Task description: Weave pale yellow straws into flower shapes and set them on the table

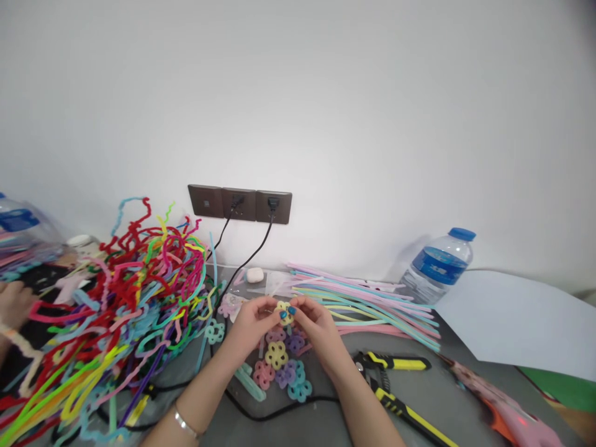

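Note:
Between my two hands is a small pale yellow pipe-cleaner flower, pinched by thumbs and fingers. My left hand grips its left side, and my right hand its right side. Below them on the grey table lie several finished-looking flowers: a yellow flower, a pink flower, a purple flower and a blue flower. A mint-green flower rests left of my left wrist. Bent mint pipe cleaners lie beside the pink flower.
A big tangled heap of coloured pipe cleaners fills the left. Straight pastel pipe cleaners lie behind my right hand. At right are yellow-black pliers, a pink glue gun, a water bottle and white paper. Another person's hand shows far left.

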`<state>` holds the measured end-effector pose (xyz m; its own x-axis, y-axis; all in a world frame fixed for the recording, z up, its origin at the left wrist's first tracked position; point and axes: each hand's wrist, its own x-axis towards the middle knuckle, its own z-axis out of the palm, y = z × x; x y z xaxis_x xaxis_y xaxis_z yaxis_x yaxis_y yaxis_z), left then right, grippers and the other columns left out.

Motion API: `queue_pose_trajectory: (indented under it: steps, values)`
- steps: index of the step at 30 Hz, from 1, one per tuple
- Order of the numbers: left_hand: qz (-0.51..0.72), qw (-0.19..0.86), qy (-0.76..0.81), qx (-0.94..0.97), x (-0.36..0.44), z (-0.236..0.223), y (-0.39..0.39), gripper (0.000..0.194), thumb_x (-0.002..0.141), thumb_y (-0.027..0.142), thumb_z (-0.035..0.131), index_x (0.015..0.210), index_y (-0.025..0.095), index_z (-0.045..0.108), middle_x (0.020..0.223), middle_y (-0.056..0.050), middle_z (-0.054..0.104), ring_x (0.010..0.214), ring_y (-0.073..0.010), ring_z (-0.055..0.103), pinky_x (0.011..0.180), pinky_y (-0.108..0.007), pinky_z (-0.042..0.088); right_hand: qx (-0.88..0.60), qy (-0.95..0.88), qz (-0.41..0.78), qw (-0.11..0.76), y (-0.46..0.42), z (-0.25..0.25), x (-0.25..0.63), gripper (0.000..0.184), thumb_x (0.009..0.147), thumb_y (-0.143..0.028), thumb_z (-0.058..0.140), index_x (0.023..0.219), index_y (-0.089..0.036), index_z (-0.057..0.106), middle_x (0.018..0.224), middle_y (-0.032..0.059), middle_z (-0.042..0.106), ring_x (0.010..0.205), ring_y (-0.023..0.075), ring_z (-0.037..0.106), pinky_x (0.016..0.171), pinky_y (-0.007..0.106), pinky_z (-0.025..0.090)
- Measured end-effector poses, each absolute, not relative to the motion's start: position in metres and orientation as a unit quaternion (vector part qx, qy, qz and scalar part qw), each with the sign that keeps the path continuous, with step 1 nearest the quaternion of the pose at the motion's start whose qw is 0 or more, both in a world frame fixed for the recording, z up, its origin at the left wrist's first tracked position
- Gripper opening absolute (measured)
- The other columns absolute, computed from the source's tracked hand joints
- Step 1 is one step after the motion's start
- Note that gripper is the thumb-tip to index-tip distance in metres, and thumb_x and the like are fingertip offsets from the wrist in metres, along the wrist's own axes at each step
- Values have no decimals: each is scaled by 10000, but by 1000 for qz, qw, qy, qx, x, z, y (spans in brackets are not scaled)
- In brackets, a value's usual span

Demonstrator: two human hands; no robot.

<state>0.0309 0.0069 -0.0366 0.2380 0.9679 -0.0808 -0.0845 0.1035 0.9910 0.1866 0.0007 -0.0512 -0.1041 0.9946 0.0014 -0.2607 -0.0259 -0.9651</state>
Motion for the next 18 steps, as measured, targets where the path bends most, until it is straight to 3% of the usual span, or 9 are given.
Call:
queue_pose_trajectory:
  steps: [10,18]
  values:
    - [418,513,435,611,29,-41,8,315,799,441,616,765,131,663,700,-39,631,651,-164,561,608,-252,427,-401,-468,582,531,0,-51,186,314,735,-496,710,813,-201,638,669,-24,537,568,110,471,538,237,368]
    - [427,536,449,573,34,-44,5,374,779,516,621,772,143,649,645,0,560,582,-135,475,533,-233,366,-396,-507,569,512,2,-51,185,336,683,-473,773,767,-185,622,709,-7,583,579,113,510,536,240,392]
